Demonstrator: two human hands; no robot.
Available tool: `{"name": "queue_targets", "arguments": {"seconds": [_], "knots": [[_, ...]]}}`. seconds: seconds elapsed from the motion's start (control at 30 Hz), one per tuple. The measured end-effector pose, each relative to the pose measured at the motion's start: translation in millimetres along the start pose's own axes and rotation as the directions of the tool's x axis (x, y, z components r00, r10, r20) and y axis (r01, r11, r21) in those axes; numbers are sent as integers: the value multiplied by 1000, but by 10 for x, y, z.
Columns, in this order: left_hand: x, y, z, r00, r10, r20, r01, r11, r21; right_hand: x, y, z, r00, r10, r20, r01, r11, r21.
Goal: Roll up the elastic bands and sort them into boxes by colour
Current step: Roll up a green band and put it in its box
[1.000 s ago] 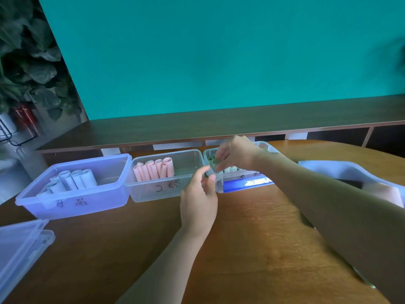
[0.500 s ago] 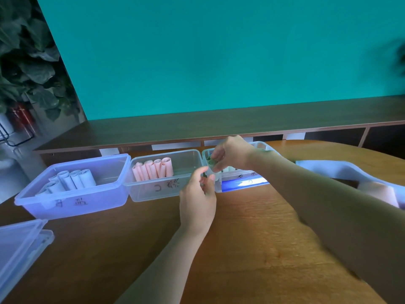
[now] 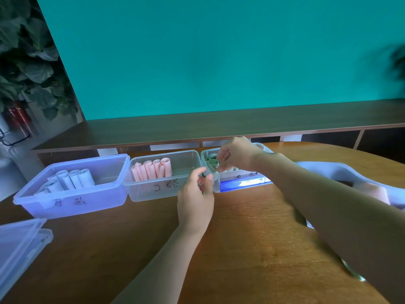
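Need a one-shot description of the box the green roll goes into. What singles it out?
On the wooden table three clear plastic boxes stand in a row along the far edge. Take the rightmost box, under the right hand. It alone holds green rolls; the middle box holds pink rolls, the left box white ones.

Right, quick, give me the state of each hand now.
Left hand: fingers curled at the corner of the clear plastic box; a grip cannot be told.
Right hand: pinches the rolled green elastic band over that box.
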State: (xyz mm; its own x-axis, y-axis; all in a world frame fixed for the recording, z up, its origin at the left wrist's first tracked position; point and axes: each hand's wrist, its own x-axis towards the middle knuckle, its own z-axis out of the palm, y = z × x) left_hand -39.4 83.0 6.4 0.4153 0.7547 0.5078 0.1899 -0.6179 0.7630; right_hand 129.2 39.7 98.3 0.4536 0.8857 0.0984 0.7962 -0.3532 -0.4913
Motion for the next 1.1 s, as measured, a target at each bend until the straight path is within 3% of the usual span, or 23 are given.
{"name": "queue_targets", "arguments": {"seconds": [0.3, 0.47, 0.77, 0.9, 1.1], "knots": [[-56, 36, -31, 998, 58, -19, -58, 998, -12, -347, 109, -222, 991, -13, -131, 26, 995, 99], [-266, 231, -53, 992, 120, -42, -121, 992, -34, -878, 225, -324, 962, 2, -273, 39, 989, 144], [-922, 747, 98, 952, 118, 282, -57, 975, -216, -2152, 576, -376, 925, 167, -341, -143, 985, 95], [-1180, 983, 255, 887, 165, 431, -69, 971, -229, -2643, 854, -299, 876, 208, -435, -200, 978, 64], [-1467, 1288, 528, 790, 197, 581, -86, 973, -213, -3200, 1018, -229, 858, 240, -454, -308, 948, -81]]}}
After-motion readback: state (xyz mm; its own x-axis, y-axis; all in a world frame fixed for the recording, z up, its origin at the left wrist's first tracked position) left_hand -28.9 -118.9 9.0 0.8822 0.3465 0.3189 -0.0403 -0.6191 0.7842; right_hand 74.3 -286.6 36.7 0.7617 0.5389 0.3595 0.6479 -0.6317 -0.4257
